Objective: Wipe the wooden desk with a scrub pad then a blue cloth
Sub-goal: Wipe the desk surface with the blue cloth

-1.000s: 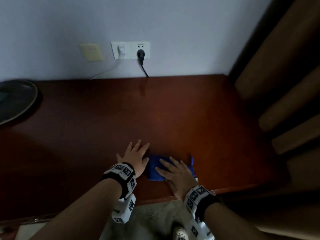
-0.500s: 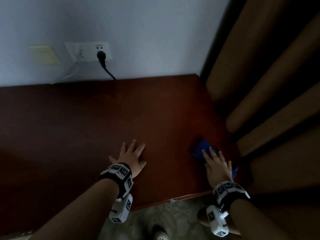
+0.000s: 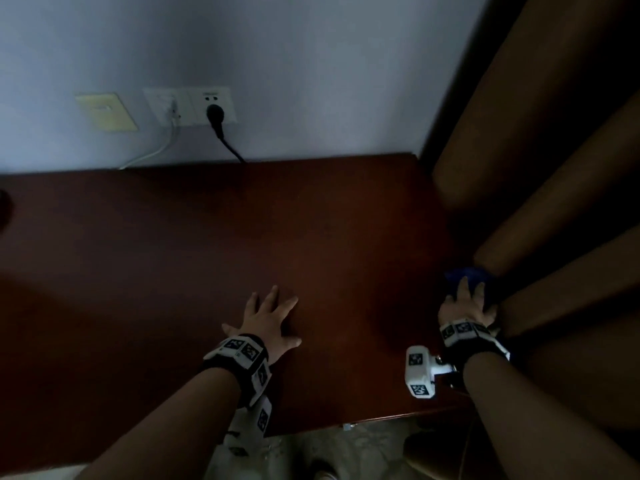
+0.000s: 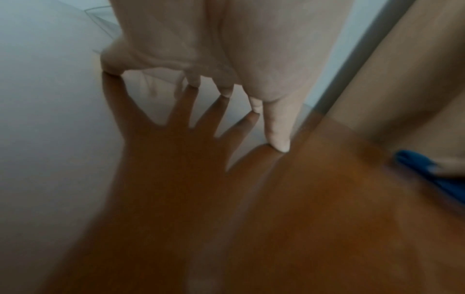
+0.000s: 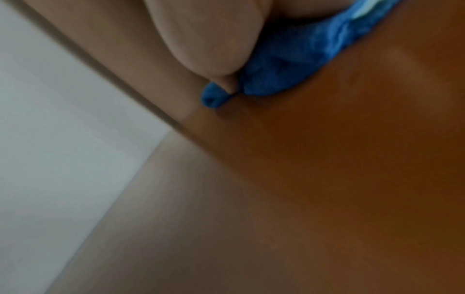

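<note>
The blue cloth (image 3: 468,276) lies bunched at the right edge of the dark wooden desk (image 3: 207,244), against the brown curtain. My right hand (image 3: 465,303) presses flat on the blue cloth (image 5: 289,65) with straight fingers. The cloth also shows in the left wrist view as a blue strip (image 4: 427,175) at far right. My left hand (image 3: 268,318) rests palm down on the desk near the front edge, fingers spread (image 4: 276,127), holding nothing. No scrub pad is in view.
Thick brown curtain folds (image 3: 554,188) hang along the desk's right side. Wall sockets (image 3: 194,105) with a black plug (image 3: 215,114) and a white cable sit above the back edge. A dark object (image 3: 4,206) pokes in at far left. Floor (image 3: 346,452) shows below the front edge.
My right hand has slid the blue cloth from beside the left hand to the desk's right edge against the curtain. The left hand has stayed flat in place.
</note>
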{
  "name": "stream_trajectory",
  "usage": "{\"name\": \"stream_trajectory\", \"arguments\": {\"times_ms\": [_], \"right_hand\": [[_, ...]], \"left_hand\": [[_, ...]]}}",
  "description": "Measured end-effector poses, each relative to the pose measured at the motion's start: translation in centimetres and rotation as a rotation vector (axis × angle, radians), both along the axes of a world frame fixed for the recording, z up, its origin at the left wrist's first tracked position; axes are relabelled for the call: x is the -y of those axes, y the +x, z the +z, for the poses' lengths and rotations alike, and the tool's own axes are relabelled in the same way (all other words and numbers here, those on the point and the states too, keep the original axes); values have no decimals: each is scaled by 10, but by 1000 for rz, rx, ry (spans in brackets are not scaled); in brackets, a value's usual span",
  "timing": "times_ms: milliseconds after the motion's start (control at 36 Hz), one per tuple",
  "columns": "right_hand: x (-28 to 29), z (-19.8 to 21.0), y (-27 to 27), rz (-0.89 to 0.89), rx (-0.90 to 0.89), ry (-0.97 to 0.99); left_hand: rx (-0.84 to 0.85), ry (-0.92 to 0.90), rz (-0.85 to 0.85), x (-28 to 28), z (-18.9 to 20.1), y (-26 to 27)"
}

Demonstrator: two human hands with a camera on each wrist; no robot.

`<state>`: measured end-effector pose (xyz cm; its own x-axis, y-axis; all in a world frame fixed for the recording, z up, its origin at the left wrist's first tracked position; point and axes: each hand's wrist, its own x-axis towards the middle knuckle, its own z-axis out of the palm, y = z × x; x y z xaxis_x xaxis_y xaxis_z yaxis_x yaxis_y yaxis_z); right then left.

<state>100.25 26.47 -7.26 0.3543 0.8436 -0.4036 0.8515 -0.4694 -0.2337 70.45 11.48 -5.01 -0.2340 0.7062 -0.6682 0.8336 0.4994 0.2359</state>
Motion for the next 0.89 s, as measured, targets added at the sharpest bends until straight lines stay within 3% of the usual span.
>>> {"name": "stream_trajectory", "arguments": {"times_ms": [111,306,417,472,528,583,667,750,889], "right_hand": [[-2,1,-25,143,27,47],[19,-7,-51,558,33,155],[18,-9,-32,853,-243,249],[11,-7,-16,914,-392,256],[-1,-3,2,816,-434,364],[-13,5,25,608,-385,489],[-25,2,54,356,-252,333],[-25,-7,46,289,-58,129],[-3,-2,-25,272,40,95]], "left_hand": [[12,-9,7,-2,1,0],[-3,-62,-34,-8,-1,0],[1,-72,-49,-8,0,-2],[-7,-76,-63,-4,1,-5],[-44,-87,-71,0,0,-12],[-83,-107,-17,3,-3,-21],[-94,-123,61,5,-15,-32],[-89,-117,64,3,-23,-35],[-84,-146,54,1,-27,-38]]}}
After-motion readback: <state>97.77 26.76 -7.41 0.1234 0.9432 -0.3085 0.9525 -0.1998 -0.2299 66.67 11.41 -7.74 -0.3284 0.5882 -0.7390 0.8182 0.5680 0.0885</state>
